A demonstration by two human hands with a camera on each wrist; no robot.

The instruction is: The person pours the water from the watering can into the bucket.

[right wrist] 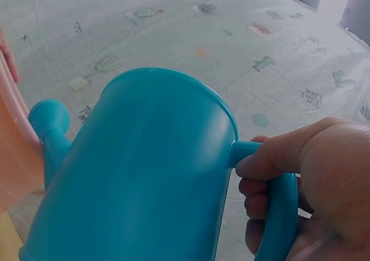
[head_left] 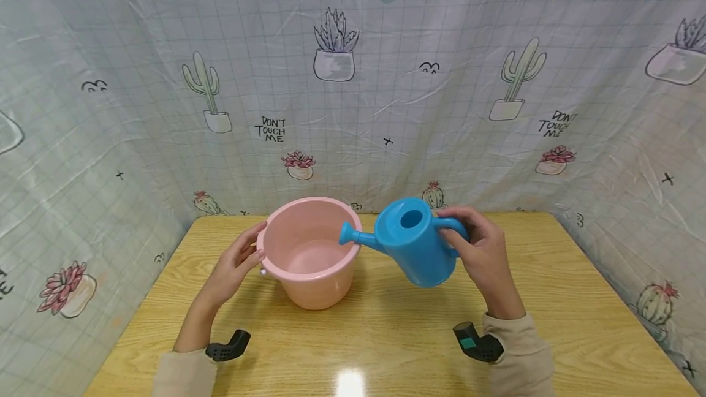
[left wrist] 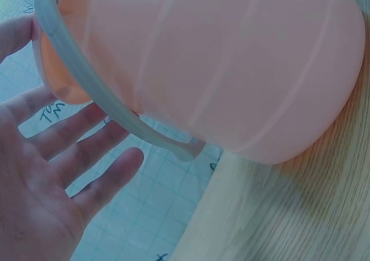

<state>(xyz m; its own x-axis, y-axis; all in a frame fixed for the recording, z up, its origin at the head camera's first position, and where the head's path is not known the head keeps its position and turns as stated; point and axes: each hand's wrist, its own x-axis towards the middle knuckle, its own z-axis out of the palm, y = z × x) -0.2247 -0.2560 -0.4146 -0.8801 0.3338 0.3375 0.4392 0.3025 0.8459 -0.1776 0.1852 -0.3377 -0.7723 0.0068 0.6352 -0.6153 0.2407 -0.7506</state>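
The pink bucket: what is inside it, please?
In the pink bucket, the floor and far inner wall show, with nothing lying there. The blue watering can spout hides part of the right inner wall; the front rim covers the near one.

In the right wrist view, the lower edge is cutting off the watering can [right wrist: 139, 168], while the left edge is cropping the pink bucket [right wrist: 17, 163].

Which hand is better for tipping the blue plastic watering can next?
Probably the right hand: it grips the blue watering can by its handle, while the left hand touches the round pink plastic bucket.
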